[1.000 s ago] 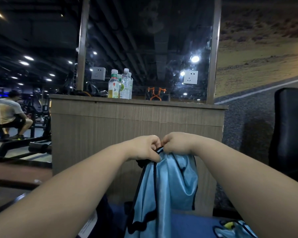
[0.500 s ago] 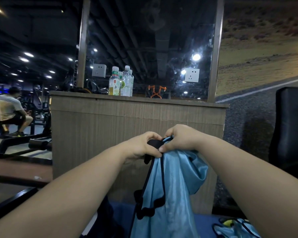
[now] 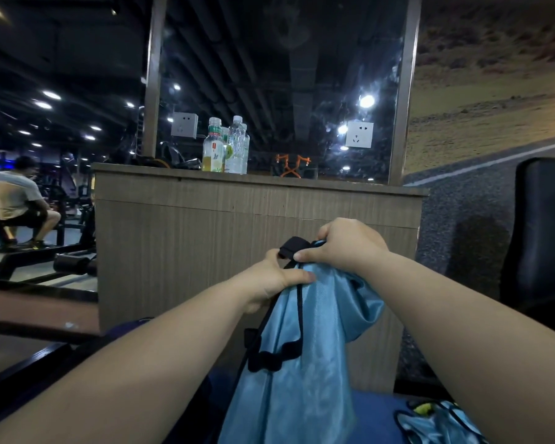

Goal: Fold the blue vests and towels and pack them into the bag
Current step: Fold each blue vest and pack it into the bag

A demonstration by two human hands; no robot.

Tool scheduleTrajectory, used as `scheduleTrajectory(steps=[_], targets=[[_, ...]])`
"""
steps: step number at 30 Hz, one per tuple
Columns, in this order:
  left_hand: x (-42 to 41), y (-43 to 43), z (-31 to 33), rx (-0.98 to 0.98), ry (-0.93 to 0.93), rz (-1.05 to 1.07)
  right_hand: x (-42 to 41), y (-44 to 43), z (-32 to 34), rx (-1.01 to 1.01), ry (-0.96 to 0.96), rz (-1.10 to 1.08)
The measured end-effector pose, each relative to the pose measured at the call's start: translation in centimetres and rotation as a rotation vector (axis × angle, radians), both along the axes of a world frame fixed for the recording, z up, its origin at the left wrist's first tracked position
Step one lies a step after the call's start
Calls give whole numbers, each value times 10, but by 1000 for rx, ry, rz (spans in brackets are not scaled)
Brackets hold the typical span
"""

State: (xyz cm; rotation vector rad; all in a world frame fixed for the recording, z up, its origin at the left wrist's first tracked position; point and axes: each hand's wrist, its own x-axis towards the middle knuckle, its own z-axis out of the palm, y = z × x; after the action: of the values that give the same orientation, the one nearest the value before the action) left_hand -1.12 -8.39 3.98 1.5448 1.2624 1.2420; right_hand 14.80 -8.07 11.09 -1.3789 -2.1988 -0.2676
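1. writing: the bottle labels (image 3: 212,153) on the counter are too small to read; one is red and yellow-green. no other text is legible.
2. far left, a seated person (image 3: 18,200) in a pale shirt is on gym equipment, well apart from the hands.
3. a wooden counter (image 3: 205,225) stands right behind the hands; bottles (image 3: 226,145) stand on its top, with two wall sockets (image 3: 359,134) on the mirror panel behind.
4. left hand (image 3: 274,280): fingers closed, pinching the vest's (image 3: 305,347) black trim near its top, thumb laid across the blue cloth.
5. the vest hangs down in mid-air between both forearms, in front of the counter, its lower part running out of view.
6. right hand (image 3: 346,245): fingers curled shut on the bunched top of the vest, just above and right of the left hand.
7. bottom right, another blue vest (image 3: 436,424) lies on a blue surface (image 3: 375,411); a black chair (image 3: 542,225) is at the right edge.
8. against half a second ago, the right hand has risen and the hands have drawn slightly apart, exposing more black strap.
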Motion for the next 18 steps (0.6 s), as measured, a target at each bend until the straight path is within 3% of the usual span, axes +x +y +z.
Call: scheduleTrajectory(steps=[5, 9, 18], targets=[[6, 1, 3, 111, 391, 237, -1, 1, -4, 68, -37, -33], [4, 1, 4, 85, 542, 187, 2, -1, -3, 91, -42, -28], [-23, -7, -4, -125, 469, -119, 23, 9, 5, 75, 69, -11]])
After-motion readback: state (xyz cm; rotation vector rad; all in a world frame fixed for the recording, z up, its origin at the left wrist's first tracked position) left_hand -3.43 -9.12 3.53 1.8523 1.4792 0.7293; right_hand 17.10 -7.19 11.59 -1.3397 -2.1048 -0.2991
